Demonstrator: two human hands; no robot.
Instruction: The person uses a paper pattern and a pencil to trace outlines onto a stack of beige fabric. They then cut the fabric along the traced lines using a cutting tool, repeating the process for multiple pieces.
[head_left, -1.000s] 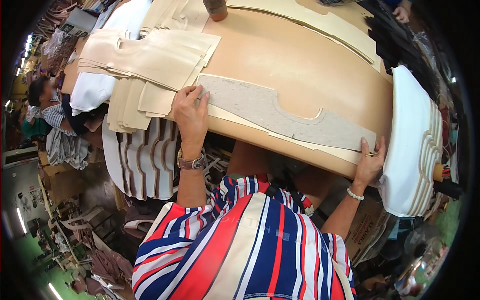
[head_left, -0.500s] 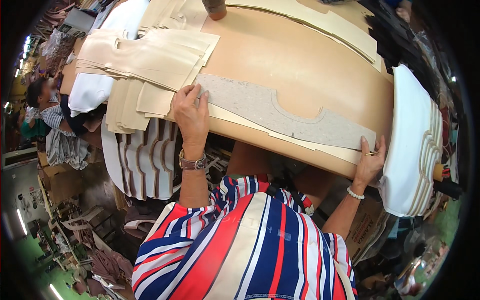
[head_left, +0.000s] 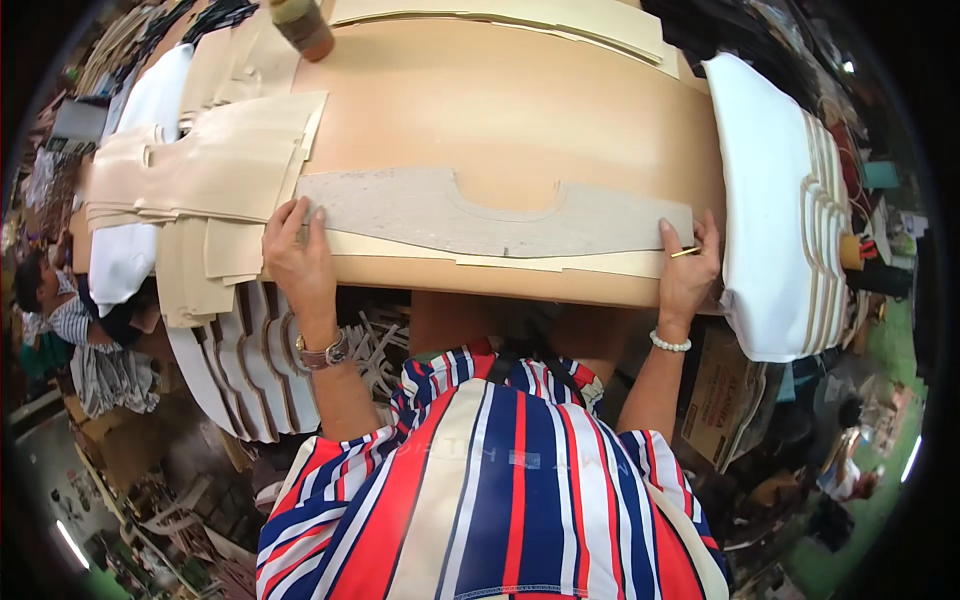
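Note:
A long grey cardboard template [head_left: 400, 205] with a rounded notch in its far edge lies along the near edge of the tan tabletop [head_left: 480, 110]. Beneath it, a cream sheet [head_left: 400, 246] shows as a narrow strip on the near side. At the template's left end, my left hand [head_left: 298, 245] grips it between thumb and fingers. My right hand [head_left: 690, 268] holds the right end the same way. A thin gold-coloured stick [head_left: 686, 252], perhaps a pen, pokes out between the right fingers.
Cream cut pieces [head_left: 230, 150] are heaped at the left, partly over white padding. Stacked white panels [head_left: 760, 210] stand at the table's right end. A bottle [head_left: 303, 28] with a reddish-brown base and cream strips [head_left: 520, 14] are at the back. Another person [head_left: 60, 300] is at far left.
My view has turned, so the table and template now look more level and sit further left in the picture. Both hands keep their hold on the template's ends.

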